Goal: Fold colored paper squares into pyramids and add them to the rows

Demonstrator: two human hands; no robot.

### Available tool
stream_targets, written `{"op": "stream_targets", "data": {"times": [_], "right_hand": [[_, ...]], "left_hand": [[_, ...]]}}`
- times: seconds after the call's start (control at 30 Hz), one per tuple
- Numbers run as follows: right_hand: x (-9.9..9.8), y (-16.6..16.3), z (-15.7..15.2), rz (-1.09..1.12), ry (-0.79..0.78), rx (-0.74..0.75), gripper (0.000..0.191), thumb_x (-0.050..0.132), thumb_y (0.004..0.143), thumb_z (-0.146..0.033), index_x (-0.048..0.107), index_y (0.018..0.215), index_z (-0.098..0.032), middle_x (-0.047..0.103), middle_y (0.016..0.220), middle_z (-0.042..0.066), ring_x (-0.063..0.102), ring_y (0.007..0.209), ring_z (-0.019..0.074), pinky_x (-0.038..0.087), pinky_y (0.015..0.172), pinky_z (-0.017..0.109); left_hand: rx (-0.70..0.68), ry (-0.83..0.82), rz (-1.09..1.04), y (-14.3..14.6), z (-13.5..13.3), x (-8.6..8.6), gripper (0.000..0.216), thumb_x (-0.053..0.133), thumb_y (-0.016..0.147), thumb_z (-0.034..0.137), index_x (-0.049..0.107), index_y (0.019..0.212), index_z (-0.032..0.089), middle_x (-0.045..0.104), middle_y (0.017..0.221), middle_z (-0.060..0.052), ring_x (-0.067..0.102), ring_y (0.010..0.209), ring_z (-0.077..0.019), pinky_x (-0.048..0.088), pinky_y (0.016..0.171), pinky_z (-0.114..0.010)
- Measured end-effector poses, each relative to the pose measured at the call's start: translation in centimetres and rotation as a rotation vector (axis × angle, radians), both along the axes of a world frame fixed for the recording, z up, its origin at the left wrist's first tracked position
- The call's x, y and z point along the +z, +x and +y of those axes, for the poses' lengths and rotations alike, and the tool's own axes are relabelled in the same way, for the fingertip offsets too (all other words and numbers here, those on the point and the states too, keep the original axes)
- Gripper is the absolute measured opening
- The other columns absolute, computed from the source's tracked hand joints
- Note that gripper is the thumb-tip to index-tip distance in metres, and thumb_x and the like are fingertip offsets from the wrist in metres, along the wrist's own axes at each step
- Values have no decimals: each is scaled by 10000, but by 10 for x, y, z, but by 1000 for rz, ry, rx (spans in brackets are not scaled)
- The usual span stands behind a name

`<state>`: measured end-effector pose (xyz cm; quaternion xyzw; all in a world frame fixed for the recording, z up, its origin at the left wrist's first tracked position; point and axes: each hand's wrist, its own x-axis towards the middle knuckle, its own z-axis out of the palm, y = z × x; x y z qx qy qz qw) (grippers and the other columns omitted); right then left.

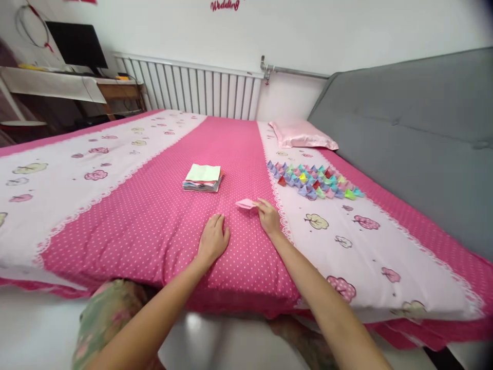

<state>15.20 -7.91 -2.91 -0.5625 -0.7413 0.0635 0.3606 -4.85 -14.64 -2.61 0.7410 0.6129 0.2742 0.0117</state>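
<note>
My right hand (268, 216) pinches a pink folded paper (245, 204) by its right end, just above the dotted bedspread. My left hand (214, 237) lies on the pink fabric to the lower left of that paper, its fingers stretched forward and holding nothing I can see. Beyond it sits a stack of square paper sheets (202, 178), with a pale green sheet on top. Off to the right, many small folded paper pieces (314, 180) stand in rows in purple, blue, green, pink, red and yellow.
Both hands work over a bed with a pink and white bedspread (231, 149). A pink pillow (302, 134) lies by the grey headboard (408, 123). Behind the bed stand a white radiator (192, 87) and a desk with a black monitor (77, 45).
</note>
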Motion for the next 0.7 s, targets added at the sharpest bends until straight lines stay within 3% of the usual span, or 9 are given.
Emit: {"op": "stream_targets", "data": {"times": [0.17, 0.3, 0.4, 0.5, 0.7], "right_hand": [[-2, 3, -74, -46, 21, 99, 306, 413, 897, -238, 622, 1114, -288, 572, 1251, 27, 550, 1103, 160, 464, 895, 326], [-3, 4, -109, -134, 54, 211, 308, 404, 902, -236, 636, 1101, -265, 612, 1191, 55, 558, 1053, 178, 464, 882, 348], [-3, 3, -116, -160, 54, 257, 296, 434, 884, -229, 646, 1091, -239, 648, 1118, 70, 561, 993, 193, 466, 864, 360], [-4, 2, -114, -164, 73, 260, 291, 479, 858, -225, 641, 1099, -223, 652, 1094, 84, 559, 975, 200, 465, 857, 377], [-11, 1, -99, -158, 189, 250, 247, 488, 862, -196, 685, 1003, -243, 671, 1060, 66, 605, 939, 173, 504, 805, 330]], "left_hand": [[-111, -25, -95, -14, -27, -1, 412, 355, 857, 237, 508, 1200, 67, 524, 1267, -170, 443, 1215, -245, 313, 1053, -424], [-202, -59, -161, -27, -36, 0, 380, 387, 832, 207, 525, 1169, 101, 563, 1222, -134, 486, 1165, -210, 361, 1020, -399], [-297, -72, -171, -34, -39, 6, 381, 434, 781, 161, 531, 1149, 135, 579, 1192, -98, 500, 1139, -178, 380, 1003, -358], [-477, -32, -166, -35, -36, 10, 394, 491, 755, 172, 527, 1145, 141, 555, 1193, -106, 496, 1127, -185, 386, 986, -345], [-673, 157, 33, -29, -5, 4, 230, 506, 834, 301, 602, 996, 170, 603, 1035, -92, 570, 912, -175, 462, 792, -306]]}}
